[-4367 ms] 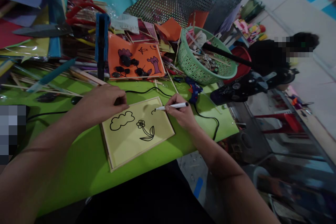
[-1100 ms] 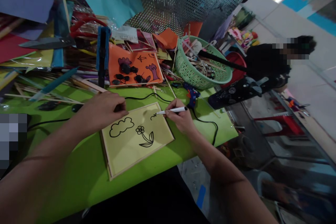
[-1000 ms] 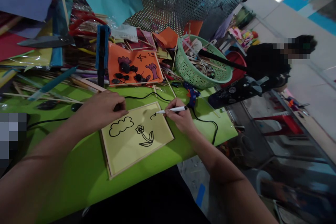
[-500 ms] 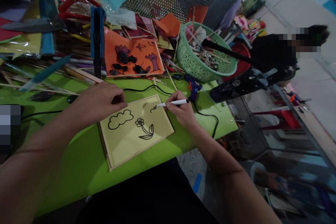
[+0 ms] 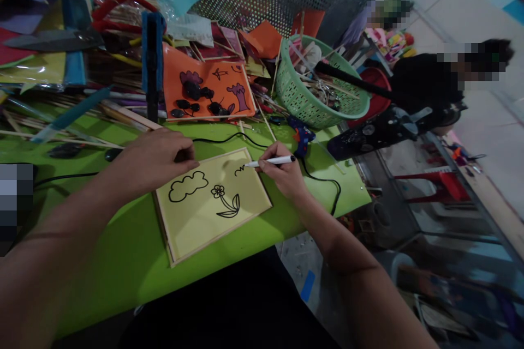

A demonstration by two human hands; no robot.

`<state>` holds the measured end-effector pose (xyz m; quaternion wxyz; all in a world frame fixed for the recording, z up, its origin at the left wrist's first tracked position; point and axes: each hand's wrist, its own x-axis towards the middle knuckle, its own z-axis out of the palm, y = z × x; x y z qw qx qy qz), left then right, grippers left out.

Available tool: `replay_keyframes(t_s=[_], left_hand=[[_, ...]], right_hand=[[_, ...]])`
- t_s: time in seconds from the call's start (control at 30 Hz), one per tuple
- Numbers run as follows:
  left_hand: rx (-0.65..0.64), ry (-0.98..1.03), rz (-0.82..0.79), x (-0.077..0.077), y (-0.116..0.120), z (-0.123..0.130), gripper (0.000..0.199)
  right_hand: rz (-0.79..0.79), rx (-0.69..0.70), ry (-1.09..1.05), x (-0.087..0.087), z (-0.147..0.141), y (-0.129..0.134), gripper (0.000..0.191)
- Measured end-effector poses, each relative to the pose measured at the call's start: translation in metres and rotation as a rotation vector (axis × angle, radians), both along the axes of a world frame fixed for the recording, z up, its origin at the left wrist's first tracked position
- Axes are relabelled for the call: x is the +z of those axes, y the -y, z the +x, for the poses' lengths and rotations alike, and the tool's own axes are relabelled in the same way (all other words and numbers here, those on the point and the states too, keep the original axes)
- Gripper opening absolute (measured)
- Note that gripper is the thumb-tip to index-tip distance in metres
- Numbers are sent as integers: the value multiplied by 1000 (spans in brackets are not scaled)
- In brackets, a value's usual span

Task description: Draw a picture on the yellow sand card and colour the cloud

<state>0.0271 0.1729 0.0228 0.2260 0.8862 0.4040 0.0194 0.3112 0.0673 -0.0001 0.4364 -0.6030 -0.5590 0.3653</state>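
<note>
A yellow sheet (image 5: pixel 196 234) with a thin wooden border lies tilted on the green table. Black outlines on it show a cloud (image 5: pixel 188 186), a flower with leaves (image 5: pixel 227 203) and a short wavy line (image 5: pixel 239 171) near the top right corner. Between the fingers of my right hand (image 5: pixel 282 172) is a white marker (image 5: pixel 272 161), its tip at the wavy line. My left hand (image 5: pixel 164 155) rests at the sheet's upper left edge, loosely curled, with a gap between thumb and forefinger; its other fingers are partly hidden.
Behind the sheet lie an orange picture (image 5: pixel 208 87) with dark stones, a blue clamp (image 5: pixel 152 60), scissors (image 5: pixel 53 39) and many sticks. A green basket (image 5: pixel 319 103) of tools, a glue gun (image 5: pixel 302 133) with a black cord, and a dark bottle (image 5: pixel 368 131) stand right. Another person (image 5: pixel 429 79) sits beyond.
</note>
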Motion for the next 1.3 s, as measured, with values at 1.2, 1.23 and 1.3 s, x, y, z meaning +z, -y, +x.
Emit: replay_keyframes(t_s=[1.2,1.23,1.3], left_hand=[[10,42,26,-3,1,-1,14],[8,38,19,-3,1,-1,15],[-7,29,13,-2,1,-2,19]], right_hand=[[87,55,148,12,-4,7,10],[92,56,161,13,-4,7,10],[108,56,200,14,-4,9,10]])
